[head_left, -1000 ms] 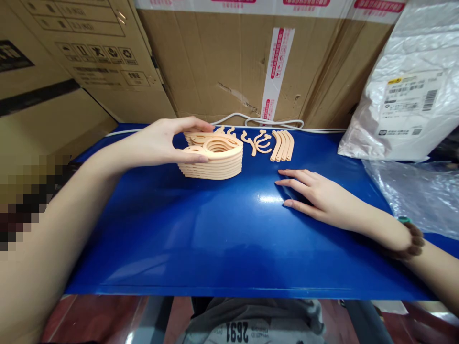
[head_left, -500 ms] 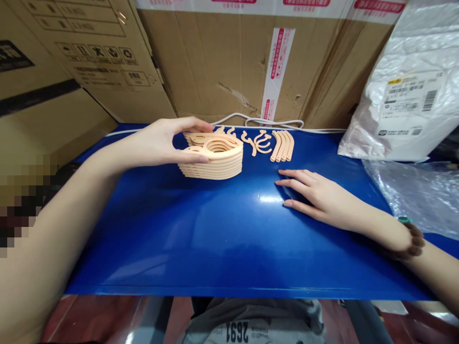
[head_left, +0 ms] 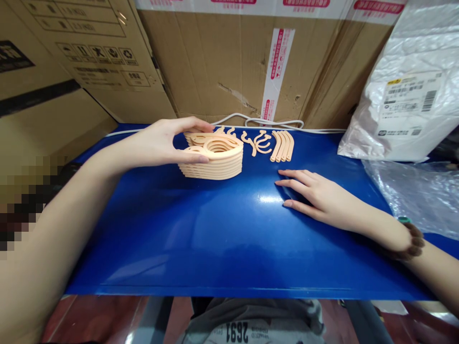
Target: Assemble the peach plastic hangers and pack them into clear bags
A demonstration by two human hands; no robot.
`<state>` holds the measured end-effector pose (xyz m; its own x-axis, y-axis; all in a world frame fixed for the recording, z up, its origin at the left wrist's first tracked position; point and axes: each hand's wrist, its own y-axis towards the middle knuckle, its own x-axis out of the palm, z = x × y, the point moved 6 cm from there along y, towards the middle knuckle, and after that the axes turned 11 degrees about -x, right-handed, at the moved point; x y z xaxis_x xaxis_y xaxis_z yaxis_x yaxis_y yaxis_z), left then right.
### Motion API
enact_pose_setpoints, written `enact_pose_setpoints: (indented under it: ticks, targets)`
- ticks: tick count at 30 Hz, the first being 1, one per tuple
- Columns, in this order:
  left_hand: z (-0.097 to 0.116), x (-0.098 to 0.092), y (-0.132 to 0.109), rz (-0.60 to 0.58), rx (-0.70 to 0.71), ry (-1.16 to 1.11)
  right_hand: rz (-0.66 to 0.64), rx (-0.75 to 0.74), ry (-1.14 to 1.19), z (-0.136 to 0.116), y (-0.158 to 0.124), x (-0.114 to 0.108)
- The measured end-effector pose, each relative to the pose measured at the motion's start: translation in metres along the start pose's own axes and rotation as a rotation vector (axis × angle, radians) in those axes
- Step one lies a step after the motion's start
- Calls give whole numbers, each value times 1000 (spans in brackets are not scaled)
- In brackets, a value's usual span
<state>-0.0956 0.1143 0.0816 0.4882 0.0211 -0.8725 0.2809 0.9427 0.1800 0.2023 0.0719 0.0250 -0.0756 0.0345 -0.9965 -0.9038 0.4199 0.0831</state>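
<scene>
My left hand (head_left: 163, 143) is on a neat stack of peach plastic hanger parts (head_left: 215, 168), thumb along the near side and fingers at the far side of its top. Each part has rounded openings, and the stack lies on the blue table (head_left: 201, 239). Whether the grip takes only the uppermost part or several is unclear. Palm down, my right hand (head_left: 311, 196) rests on the table with its fingers apart, holding nothing. Beyond it lie several curved peach arms (head_left: 282, 146) in a row. Loose peach hooks (head_left: 261, 142) lie between them and the stack.
A large cardboard box (head_left: 222, 67) stands along the back, with another box (head_left: 107, 62) at left. A white cable (head_left: 272, 123) runs along the rear edge. At right are a white labelled plastic bag (head_left: 398, 110) and clear plastic wrap (head_left: 423, 196).
</scene>
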Motion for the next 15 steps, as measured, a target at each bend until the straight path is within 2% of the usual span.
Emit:
enact_pose_setpoints:
  ticks: [15]
  targets:
    - [-1, 2, -1, -51, -51, -5, 1, 5, 1, 0, 0, 0]
